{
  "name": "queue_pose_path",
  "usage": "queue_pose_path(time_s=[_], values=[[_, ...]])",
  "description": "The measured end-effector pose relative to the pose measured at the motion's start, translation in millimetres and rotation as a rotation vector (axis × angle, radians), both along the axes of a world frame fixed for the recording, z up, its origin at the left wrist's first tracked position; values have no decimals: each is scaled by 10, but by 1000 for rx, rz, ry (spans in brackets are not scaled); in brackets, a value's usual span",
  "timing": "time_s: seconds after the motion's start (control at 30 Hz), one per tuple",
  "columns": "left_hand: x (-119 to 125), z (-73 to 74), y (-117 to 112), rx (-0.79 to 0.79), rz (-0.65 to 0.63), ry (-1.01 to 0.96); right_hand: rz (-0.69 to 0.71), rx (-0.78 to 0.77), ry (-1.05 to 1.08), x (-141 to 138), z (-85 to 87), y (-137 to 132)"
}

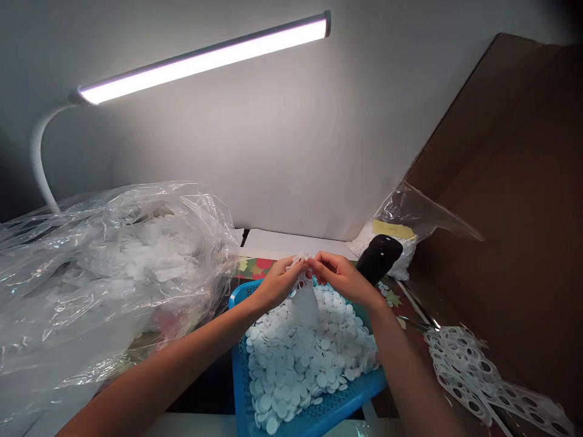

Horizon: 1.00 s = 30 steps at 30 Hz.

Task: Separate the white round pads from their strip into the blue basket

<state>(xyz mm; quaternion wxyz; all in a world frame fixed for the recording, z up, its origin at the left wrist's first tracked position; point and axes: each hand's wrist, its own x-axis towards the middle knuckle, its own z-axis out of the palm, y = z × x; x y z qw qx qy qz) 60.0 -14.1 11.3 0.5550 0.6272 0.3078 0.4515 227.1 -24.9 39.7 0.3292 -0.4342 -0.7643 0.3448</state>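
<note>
Clear plastic bag (150, 261): cut off at the left edge, blurring white contents under creases.
Left hand (276, 285): grasping the white sheet, fingers partly hidden behind.
White sheet (304, 306): hanging above the white discs (286, 361) in the blue basket (240, 376).
Right hand (341, 278): touching the sheet's top; cannot tell whether pinching.
Black object (380, 258): hidden at its lower end.
Punched sheets (469, 364): overlapping, hard to count.

Discs (291, 364) lie in a basket (237, 364) on the surface (260, 267), a sheet (304, 308) above the basket's far half. One bag (155, 255) spreads toward the left edge, another bag (392, 230) near the back right corner, more sheets (464, 364) toward the right edge.
</note>
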Motion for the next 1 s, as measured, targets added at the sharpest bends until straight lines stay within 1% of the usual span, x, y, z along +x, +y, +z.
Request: queue_pose_path(time_s=[0.13, 0.27, 0.33, 0.43, 0.5, 0.6, 0.7, 0.77, 0.83, 0.9, 1.0], values=[[-3, -5, 8, 44, -47, 40, 101, -93, 69, 38, -7, 31], [-16, -16, 26, 99, -45, 130, 127, -153, 86, 59, -8, 46], [-28, -29, 45, 149, 12, 200, 106, -162, 67, 62, -34, 58], [-42, -63, 88, 300, 136, 419, 40, -148, 5, 67, -116, 87], [-46, -95, 127, 353, 149, 519, -9, -130, -45, 66, -190, 112], [-56, -145, 192, 362, 98, 541, -44, -131, -97, 37, -295, 162], [-93, -169, 242, 389, 79, 546, -14, -182, -114, -26, -353, 218], [-140, -161, 249, 411, 53, 543, 33, -221, -114, -68, -355, 236], [-208, -137, 223, 439, -4, 545, 94, -252, -106, -93, -331, 216], [-296, -103, 163, 472, -84, 549, 164, -272, -93, -100, -299, 145], [-439, -47, 44, 514, -190, 541, 255, -282, -74, -94, -283, -39]])
